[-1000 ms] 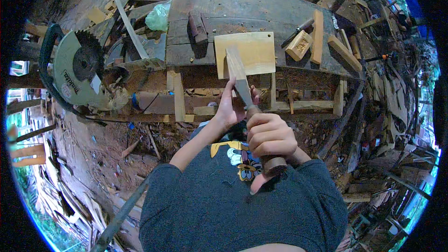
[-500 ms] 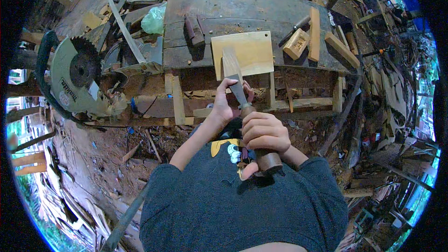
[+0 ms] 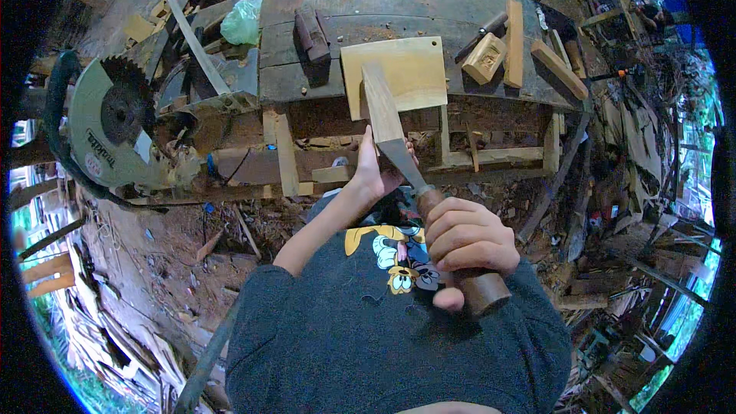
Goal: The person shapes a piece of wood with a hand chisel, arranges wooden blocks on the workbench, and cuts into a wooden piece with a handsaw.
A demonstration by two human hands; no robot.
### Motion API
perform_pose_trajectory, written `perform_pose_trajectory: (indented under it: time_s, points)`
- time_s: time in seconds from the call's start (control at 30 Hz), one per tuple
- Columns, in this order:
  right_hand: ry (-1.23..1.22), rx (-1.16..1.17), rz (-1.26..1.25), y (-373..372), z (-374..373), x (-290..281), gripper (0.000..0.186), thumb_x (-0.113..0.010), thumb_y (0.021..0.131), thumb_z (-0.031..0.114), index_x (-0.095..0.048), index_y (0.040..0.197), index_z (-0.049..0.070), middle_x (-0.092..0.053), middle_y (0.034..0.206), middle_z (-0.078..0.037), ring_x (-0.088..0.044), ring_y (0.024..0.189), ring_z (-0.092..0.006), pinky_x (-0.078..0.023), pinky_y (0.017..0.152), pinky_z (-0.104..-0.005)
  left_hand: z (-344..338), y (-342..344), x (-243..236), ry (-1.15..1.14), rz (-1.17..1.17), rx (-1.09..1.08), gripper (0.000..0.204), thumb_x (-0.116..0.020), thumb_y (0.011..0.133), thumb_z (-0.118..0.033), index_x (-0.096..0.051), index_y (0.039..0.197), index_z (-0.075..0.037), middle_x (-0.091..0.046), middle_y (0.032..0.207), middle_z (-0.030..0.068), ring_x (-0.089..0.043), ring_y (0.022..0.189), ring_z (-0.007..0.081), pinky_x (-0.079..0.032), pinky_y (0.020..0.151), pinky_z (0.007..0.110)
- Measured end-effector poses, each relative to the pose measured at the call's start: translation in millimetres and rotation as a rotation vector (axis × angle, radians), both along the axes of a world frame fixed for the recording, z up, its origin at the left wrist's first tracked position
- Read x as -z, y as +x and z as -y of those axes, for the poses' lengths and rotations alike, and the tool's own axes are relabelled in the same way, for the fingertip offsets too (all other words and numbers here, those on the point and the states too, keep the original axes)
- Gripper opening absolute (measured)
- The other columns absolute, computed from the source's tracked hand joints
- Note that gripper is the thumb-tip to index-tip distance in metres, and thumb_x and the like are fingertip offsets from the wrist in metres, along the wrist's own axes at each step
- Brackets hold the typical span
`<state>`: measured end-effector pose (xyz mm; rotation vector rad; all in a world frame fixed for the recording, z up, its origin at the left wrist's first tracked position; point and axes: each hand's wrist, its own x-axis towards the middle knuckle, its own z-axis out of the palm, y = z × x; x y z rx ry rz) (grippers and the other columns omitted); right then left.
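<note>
My right hand (image 3: 471, 238) is wrapped round the brown wooden handle of a wide chisel (image 3: 395, 146), the handle's butt pointing down toward my shirt. Its flat blade slants up and left, and the far part looks pale and wood-coloured, perhaps from reflected light. My left hand (image 3: 373, 172) is open beside and partly behind the blade, thumb stretched up along its left edge. Fingertips show past the blade's right side; the rest of those fingers is hidden. Beyond the blade tip, a pale rectangular board (image 3: 414, 73) with a small corner hole overhangs the workbench's (image 3: 368, 0) near edge.
A brown wooden plane (image 3: 312, 34) lies left of the board. To its right are a light wooden block with a slot (image 3: 484, 59) and wood strips (image 3: 514, 42). A circular saw (image 3: 107, 123) with exposed toothed blade stands at the left. Scrap wood surrounds the bench.
The chisel's handle and my right hand have moved down and right. My left thumb has come off the blade's face and now stretches beside it. The whole view has shifted slightly.
</note>
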<state>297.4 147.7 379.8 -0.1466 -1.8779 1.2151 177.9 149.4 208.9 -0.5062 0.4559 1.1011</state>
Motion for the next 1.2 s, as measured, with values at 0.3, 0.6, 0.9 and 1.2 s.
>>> perform_pose_trajectory:
  time_s: [0.3, 0.6, 0.9, 1.2]
  points:
    - [0.088, 0.488, 0.158, -29, -34, 62, 0.008, -0.056, 0.058, 0.004, -0.049, 0.062, 0.004, -0.05, 0.058, -0.005, -0.052, 0.054, -0.0193, -0.044, 0.057, -0.0316, -6, 3, -30, -0.091, -0.389, 0.008, 0.058, -0.02, 0.08, -0.056, -0.043, 0.108, -0.011, -0.051, 0.1, 0.0109, -0.049, 0.094, 0.0258, -0.038, 0.081, 0.044]
    - [0.091, 0.458, 0.14, -45, -71, 111, 0.009, -0.055, 0.058, 0.006, -0.047, 0.054, 0.004, -0.049, 0.055, -0.007, -0.05, 0.049, -0.0175, -0.041, 0.046, -0.0256, -3, 0, 2, 0.02, -0.178, -0.009, 0.053, -0.02, 0.081, -0.053, -0.047, 0.092, -0.009, -0.052, 0.079, 0.0067, -0.051, 0.073, 0.0206, -0.045, 0.063, 0.037]
    - [-1.046, 0.732, -0.774, 27, -102, 62, 0.026, -0.049, 0.077, 0.025, -0.036, 0.059, 0.012, -0.032, 0.048, 0.001, -0.033, 0.043, -0.0117, -0.034, 0.053, -0.029, -12, -12, -19, -0.077, 0.003, -0.024, 0.048, -0.031, 0.081, -0.047, -0.044, 0.093, -0.002, -0.048, 0.074, 0.0108, -0.048, 0.065, 0.0216, -0.043, 0.055, 0.033]
    - [-1.598, 0.734, -0.963, 67, -97, 107, 0.03, -0.056, 0.072, 0.025, -0.033, 0.058, 0.01, -0.031, 0.05, 0.002, -0.037, 0.045, -0.0116, -0.037, 0.059, -0.0314, -16, -21, -23, -0.036, 0.101, -0.01, 0.049, -0.037, 0.077, -0.048, -0.045, 0.096, -0.004, -0.05, 0.08, 0.0112, -0.051, 0.073, 0.0212, -0.044, 0.063, 0.036]
